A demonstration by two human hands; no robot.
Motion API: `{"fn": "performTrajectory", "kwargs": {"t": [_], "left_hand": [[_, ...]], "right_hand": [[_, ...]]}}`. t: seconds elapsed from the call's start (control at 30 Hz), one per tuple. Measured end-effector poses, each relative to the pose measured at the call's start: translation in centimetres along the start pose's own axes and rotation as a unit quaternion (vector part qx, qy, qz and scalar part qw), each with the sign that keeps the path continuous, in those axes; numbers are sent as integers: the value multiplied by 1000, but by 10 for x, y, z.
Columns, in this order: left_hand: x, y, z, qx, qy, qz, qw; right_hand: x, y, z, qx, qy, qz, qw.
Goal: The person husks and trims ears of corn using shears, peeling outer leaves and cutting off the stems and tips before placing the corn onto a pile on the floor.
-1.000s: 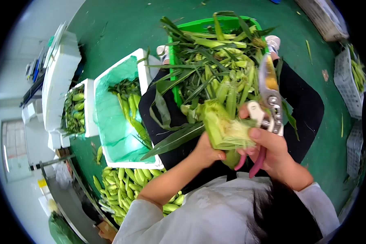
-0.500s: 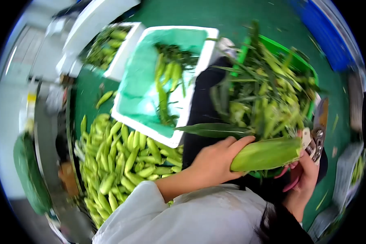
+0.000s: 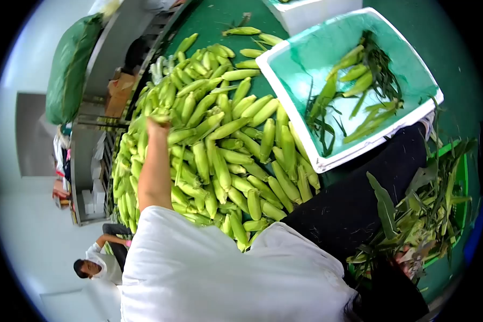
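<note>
My left hand [image 3: 159,126] is stretched out over the heap of green corn ears [image 3: 220,161]. Its fingers are closed around an ear of corn [image 3: 160,117], of which only the pale end shows clearly. Low on the right, my right hand [image 3: 401,258] is partly hidden and blurred beside loose husks [image 3: 421,228]. It appears closed on pruning shears [image 3: 413,263], whose blades and handles are hard to make out.
A white foam box [image 3: 300,137] with green lining holds a few ears and leaves. A green basket [image 3: 461,188] of husks stands by my dark-clad leg [image 3: 354,209]. Shelving [image 3: 99,161] and a stuffed green sack [image 3: 72,70] line the left. Another person [image 3: 104,263] sits beyond the heap.
My left hand has swung left from beside the shears to the heap. My right hand has dropped lower among the husks. The view has turned left, bringing the seated person into sight.
</note>
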State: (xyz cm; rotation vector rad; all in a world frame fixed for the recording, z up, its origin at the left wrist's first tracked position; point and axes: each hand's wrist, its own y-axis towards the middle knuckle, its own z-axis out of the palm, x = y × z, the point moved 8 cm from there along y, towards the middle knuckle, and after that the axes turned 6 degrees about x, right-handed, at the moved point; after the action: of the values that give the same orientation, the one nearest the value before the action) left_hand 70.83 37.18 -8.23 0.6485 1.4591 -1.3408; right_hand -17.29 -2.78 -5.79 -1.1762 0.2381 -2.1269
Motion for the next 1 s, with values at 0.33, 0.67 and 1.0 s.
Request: {"fn": "performTrajectory", "kwargs": {"t": [0.33, 0.67, 1.0], "left_hand": [[322, -325, 417, 631, 229, -50, 740], [595, -286, 336, 443, 520, -26, 730], [329, -534, 343, 647, 395, 191, 623]], "right_hand": [[-30, -28, -21, -93, 12, 36, 995], [-47, -52, -34, -134, 52, 19, 989], [10, -7, 17, -67, -138, -97, 983]]}}
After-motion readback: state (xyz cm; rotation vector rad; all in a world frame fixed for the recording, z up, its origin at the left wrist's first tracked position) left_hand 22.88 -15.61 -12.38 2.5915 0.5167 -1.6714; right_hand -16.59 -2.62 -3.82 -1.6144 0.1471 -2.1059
